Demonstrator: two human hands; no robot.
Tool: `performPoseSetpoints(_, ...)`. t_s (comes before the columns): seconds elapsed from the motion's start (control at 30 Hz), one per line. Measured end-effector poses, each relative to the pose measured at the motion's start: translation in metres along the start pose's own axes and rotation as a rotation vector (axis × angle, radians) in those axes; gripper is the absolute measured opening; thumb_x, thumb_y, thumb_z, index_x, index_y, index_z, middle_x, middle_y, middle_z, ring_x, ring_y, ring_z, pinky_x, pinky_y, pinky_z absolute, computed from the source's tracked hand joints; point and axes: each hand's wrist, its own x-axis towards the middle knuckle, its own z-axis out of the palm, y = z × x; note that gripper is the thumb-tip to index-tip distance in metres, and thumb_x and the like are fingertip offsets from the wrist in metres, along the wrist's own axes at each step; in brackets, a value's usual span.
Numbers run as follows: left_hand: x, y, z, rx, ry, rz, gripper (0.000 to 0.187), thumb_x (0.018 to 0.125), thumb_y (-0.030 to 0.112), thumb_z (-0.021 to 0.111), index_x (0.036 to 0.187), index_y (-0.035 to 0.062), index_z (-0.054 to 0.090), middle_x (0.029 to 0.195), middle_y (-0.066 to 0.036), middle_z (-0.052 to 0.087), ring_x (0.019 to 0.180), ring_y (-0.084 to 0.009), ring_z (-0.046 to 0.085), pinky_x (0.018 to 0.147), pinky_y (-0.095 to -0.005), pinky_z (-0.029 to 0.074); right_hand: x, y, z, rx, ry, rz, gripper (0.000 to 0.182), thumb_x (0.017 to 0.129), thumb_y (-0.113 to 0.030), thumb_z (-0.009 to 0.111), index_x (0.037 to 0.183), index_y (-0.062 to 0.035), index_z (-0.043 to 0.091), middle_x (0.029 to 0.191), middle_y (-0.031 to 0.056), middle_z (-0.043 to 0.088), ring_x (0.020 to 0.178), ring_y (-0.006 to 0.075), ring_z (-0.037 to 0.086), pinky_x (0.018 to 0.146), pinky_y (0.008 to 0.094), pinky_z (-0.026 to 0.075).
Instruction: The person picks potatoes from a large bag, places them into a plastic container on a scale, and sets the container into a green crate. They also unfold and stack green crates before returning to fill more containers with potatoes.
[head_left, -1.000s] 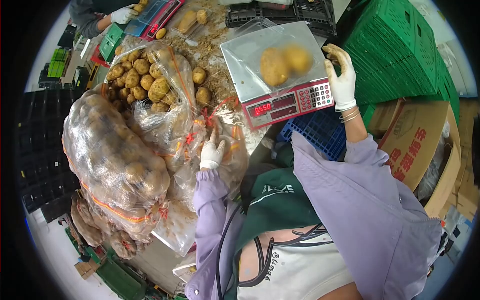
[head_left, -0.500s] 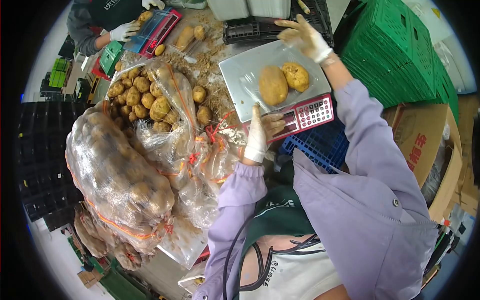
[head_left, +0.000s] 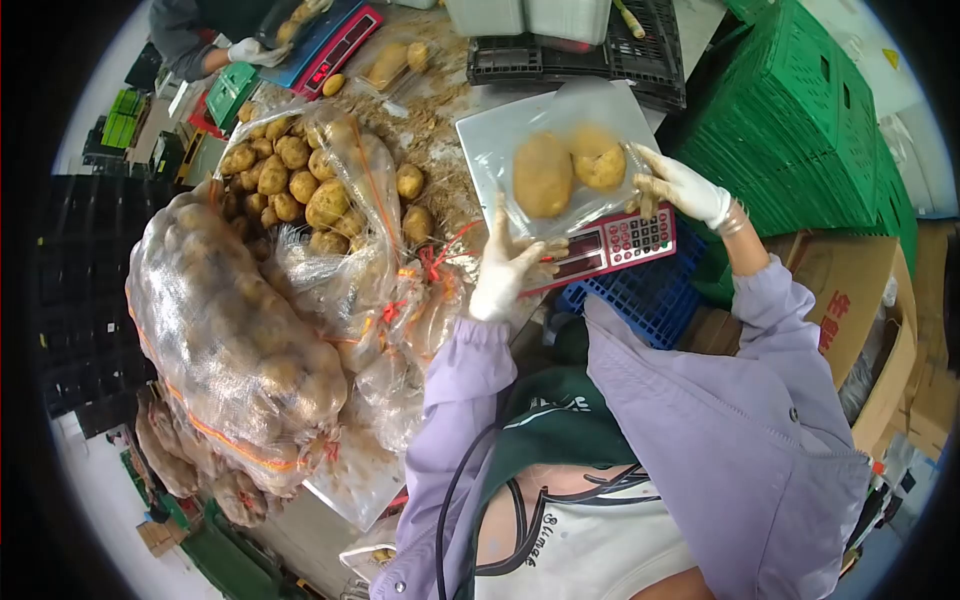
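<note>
Two potatoes (head_left: 543, 178) lie side by side in a clear plastic tray (head_left: 597, 212) with shiny film over it, above the metal plate of a red-edged digital scale (head_left: 640, 232). My left hand (head_left: 507, 268), in a white glove with bare fingertips, has the tray's lower left corner between thumb and fingers. My right hand (head_left: 682, 190), gloved likewise, grips the tray's right edge, fingers curled at its side. Whether the tray still touches the scale plate is hard to tell.
A net sack of potatoes (head_left: 235, 330) and an open bag with loose potatoes (head_left: 300, 185) fill the left. Stacked green crates (head_left: 790, 120) and a cardboard box (head_left: 850, 310) stand right. A co-worker's gloved hand (head_left: 255, 52) is beside another scale (head_left: 340, 45).
My right hand has come down from above the tray to its right edge. My left hand has turned, its thumb and fingers now around the lower left corner. The view has shifted slightly.
</note>
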Motion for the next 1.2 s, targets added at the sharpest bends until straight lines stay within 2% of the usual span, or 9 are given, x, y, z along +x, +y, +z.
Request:
performPoseSetpoints(0.17,-0.058,0.046,-0.009,-0.129,0.119,0.195,0.083,0.077,-0.01,0.045,0.147,0.0107,0.005,0.109,-0.018,0.06,0.084,-0.0251,0.065,0.063,-0.0308,0.054,-0.007,-0.038,0.037,0.2,-0.113,-0.191,0.061,0.096,-0.021,0.046,0.142,0.0024,0.013,0.095,0.0152,0.059,0.075,0.017,0.061,0.072,0.0286,0.051)
performPoseSetpoints(0.23,-0.084,0.053,-0.009,-0.066,0.255,0.27,0.083,0.078,-0.009,0.046,0.147,0.0114,0.004,0.104,-0.02,0.061,0.073,-0.0238,0.066,0.059,-0.0288,0.054,-0.008,-0.051,0.053,0.195,-0.15,-0.233,0.06,0.095,-0.018,0.047,0.142,0.0018,0.015,0.094,0.015,0.06,0.077,0.0191,0.063,0.073,0.0294,0.051)
performPoseSetpoints(0.37,-0.101,0.063,0.004,-0.013,0.258,0.332,0.081,0.08,-0.009,0.046,0.147,0.0121,0.005,0.106,-0.022,0.06,0.068,-0.0256,0.066,0.051,-0.0276,0.053,-0.011,-0.056,0.066,0.316,-0.135,-0.223,0.058,0.094,-0.015,0.048,0.142,0.0012,0.019,0.09,0.0148,0.062,0.075,0.0203,0.064,0.07,0.0293,0.052)
performPoseSetpoints(0.53,-0.091,0.052,0.012,-0.203,0.271,0.314,0.08,0.083,-0.007,0.046,0.147,0.0146,0.002,0.102,-0.026,0.061,0.067,-0.0251,0.066,0.05,-0.0268,0.053,-0.013,-0.047,0.065,0.325,-0.072,-0.146,0.056,0.093,-0.013,0.047,0.141,-0.0006,0.022,0.087,0.0162,0.063,0.072,0.0209,0.066,0.066,0.0288,0.054)
performPoseSetpoints(0.67,-0.072,0.034,-0.004,-0.025,0.174,0.192,0.079,0.086,-0.003,0.045,0.146,0.0155,-0.001,0.088,-0.023,0.065,0.063,-0.0228,0.065,0.051,-0.0289,0.053,-0.016,-0.03,0.062,0.357,-0.042,-0.084,0.05,0.094,-0.014,0.039,0.14,-0.001,0.023,0.089,0.0218,0.065,0.071,0.022,0.067,0.065,0.0289,0.055)
performPoseSetpoints(0.8,-0.034,0.021,-0.019,-0.039,0.112,-0.041,0.078,0.087,-0.002,0.045,0.146,0.0152,-0.003,0.091,-0.025,0.064,0.063,-0.0252,0.066,0.051,-0.0303,0.053,0.0,0.017,0.054,0.337,0.095,0.062,0.042,0.096,-0.018,0.031,0.134,-0.0019,0.032,0.083,0.0226,0.065,0.065,0.0215,0.066,0.056,0.0269,0.054)
performPoseSetpoints(1.03,-0.003,0.01,-0.018,-0.025,0.082,-0.027,0.073,0.09,0.004,0.046,0.146,0.0158,0.001,0.095,-0.029,0.063,0.069,-0.0307,0.067,0.053,-0.0314,0.055,0.004,0.041,0.045,0.604,0.167,-0.065,0.049,0.093,-0.019,0.042,0.135,0.002,0.03,0.08,0.0208,0.064,0.063,0.0202,0.065,0.054,0.0253,0.052)
performPoseSetpoints(1.13,0.006,0.004,-0.026,-0.094,0.047,-0.021,0.072,0.092,0.011,0.047,0.146,0.0165,-0.001,0.101,-0.03,0.06,0.077,-0.0314,0.067,0.062,-0.0356,0.056,0.013,0.048,0.044,0.512,0.269,-0.036,0.048,0.094,-0.021,0.044,0.136,-0.0005,0.032,0.08,0.0152,0.064,0.066,0.0163,0.063,0.056,0.0249,0.051)
performPoseSetpoints(1.2,0.002,0.002,-0.036,-0.042,0.058,-0.093,0.072,0.093,0.017,0.047,0.146,0.0148,-0.001,0.107,-0.028,0.06,0.08,-0.0291,0.067,0.067,-0.0377,0.055,0.017,0.05,0.029,0.092,0.396,-0.016,0.044,0.094,-0.025,0.047,0.132,-0.0033,0.04,0.077,0.0113,0.063,0.064,0.0139,0.061,0.058,0.0252,0.049)
